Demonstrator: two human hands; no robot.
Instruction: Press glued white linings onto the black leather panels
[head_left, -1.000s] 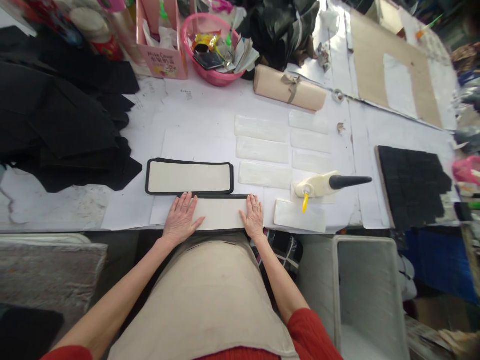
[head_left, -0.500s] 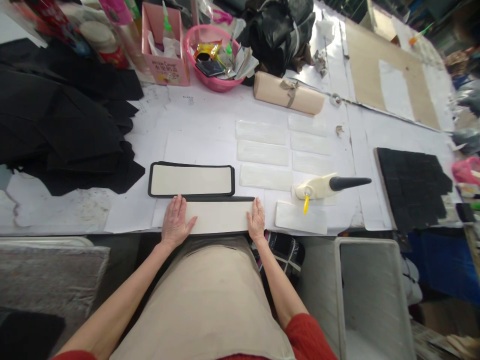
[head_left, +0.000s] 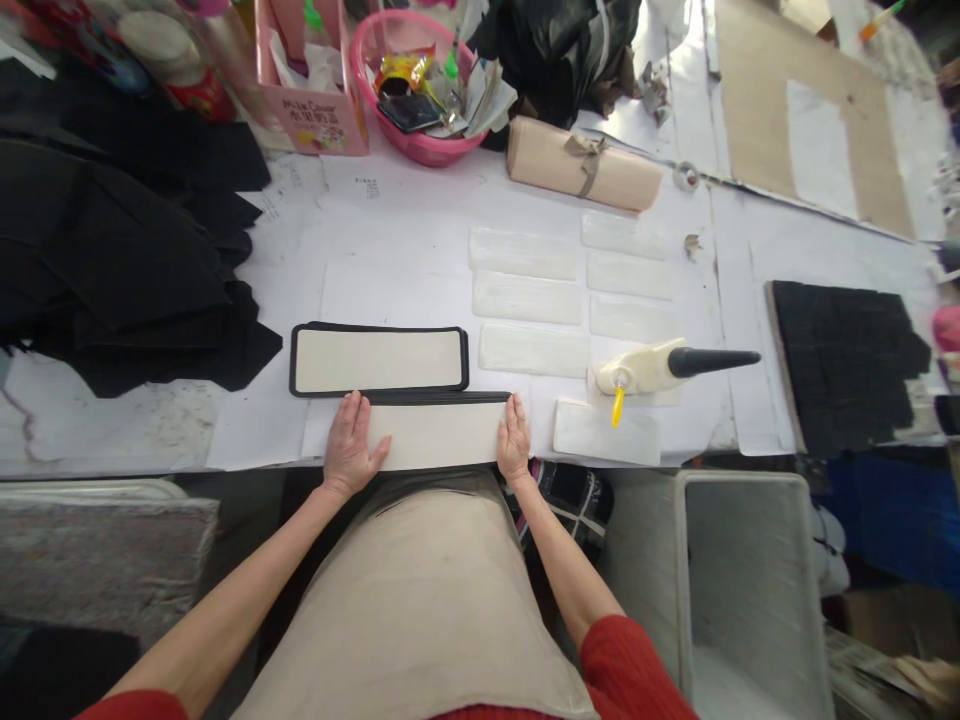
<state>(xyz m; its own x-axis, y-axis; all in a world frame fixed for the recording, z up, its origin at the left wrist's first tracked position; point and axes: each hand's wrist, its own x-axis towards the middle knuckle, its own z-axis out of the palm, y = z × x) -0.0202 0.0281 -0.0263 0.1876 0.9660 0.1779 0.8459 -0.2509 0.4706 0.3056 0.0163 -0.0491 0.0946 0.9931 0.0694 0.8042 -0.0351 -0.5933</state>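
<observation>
A long cream panel [head_left: 442, 432] with black edging lies at the table's front edge, against my body. My left hand [head_left: 351, 445] rests flat over its left end, fingers pointing away and thumb spread. On the right end lies my right hand [head_left: 514, 437], fingers stretched and close together. Just beyond is a small stack of black-bordered cream panels [head_left: 379, 360], corners rounded. To the right stands a cream glue bottle [head_left: 637, 370] with a black tapered end and a yellow tip. Near it lies a translucent white strip [head_left: 606, 430].
Several translucent strips [head_left: 531, 298] lie in two columns ahead. Black cut pieces [head_left: 112, 260] are heaped at left; a black sheet stack [head_left: 847, 365] lies right. Behind are a pink basket [head_left: 427, 150], a pink box [head_left: 319, 120] and a tied beige roll [head_left: 547, 165]. A grey bin [head_left: 746, 480] stands below.
The view has tilted and shifted slightly, so the table's far items sit a little higher. Both hands stay in place on the panel's ends.
</observation>
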